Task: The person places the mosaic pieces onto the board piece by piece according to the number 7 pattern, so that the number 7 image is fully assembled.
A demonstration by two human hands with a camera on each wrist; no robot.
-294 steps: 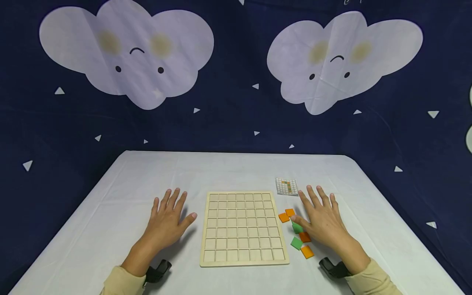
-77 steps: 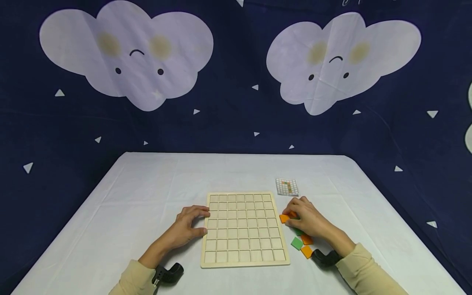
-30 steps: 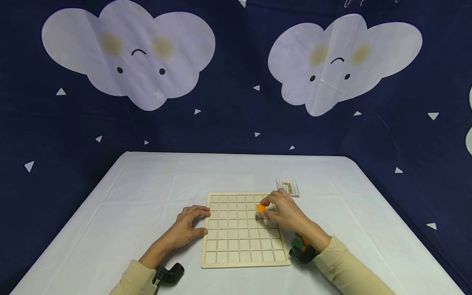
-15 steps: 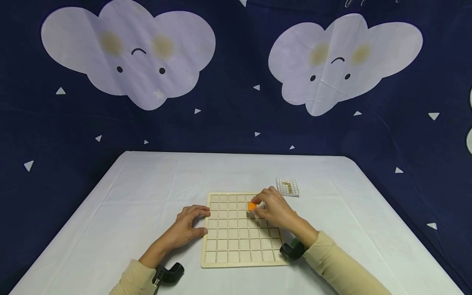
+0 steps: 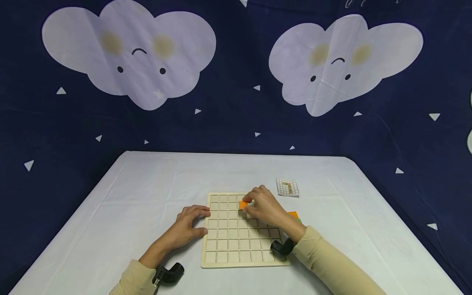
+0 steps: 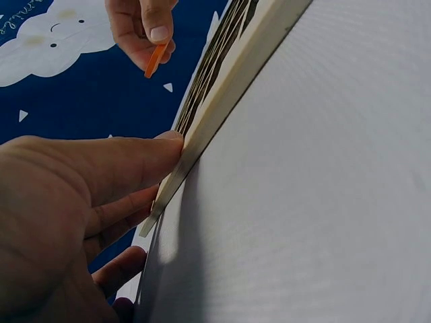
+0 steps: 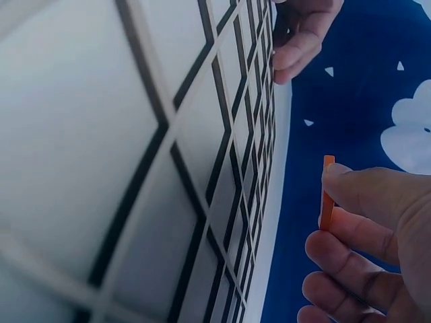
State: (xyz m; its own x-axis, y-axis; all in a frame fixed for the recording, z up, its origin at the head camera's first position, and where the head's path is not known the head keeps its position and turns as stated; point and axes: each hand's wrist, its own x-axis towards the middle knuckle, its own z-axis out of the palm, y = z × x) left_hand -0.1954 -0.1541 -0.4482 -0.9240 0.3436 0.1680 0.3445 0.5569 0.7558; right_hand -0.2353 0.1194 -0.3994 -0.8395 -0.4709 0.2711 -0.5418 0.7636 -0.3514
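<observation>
My right hand [image 5: 264, 208] pinches an orange square tile [image 5: 243, 205] between thumb and fingers, over the upper middle of a pale wooden grid board [image 5: 228, 265]. In the right wrist view the tile [image 7: 328, 195] is seen edge-on, apart from the board's surface. My left hand [image 5: 184, 228] rests at the board's left side, thumb and fingertips touching its edge; from the left wrist the thumb [image 6: 135, 161] lies against the rim. The cells that show hold no tiles; my right hand and forearm cover some of the right side.
A small printed grid card [image 5: 287, 187] with coloured squares lies behind the board's right corner. Beside the right forearm, part of an orange tile [image 5: 293, 214] and a sliver of green show; the other loose tiles are hidden. A dark cloud-patterned cloth [image 5: 236, 123] hangs behind the white table.
Both hands first lay spread beside the board. The left moved to the board's edge; the right picked an orange tile from the loose ones and carried it left over the board.
</observation>
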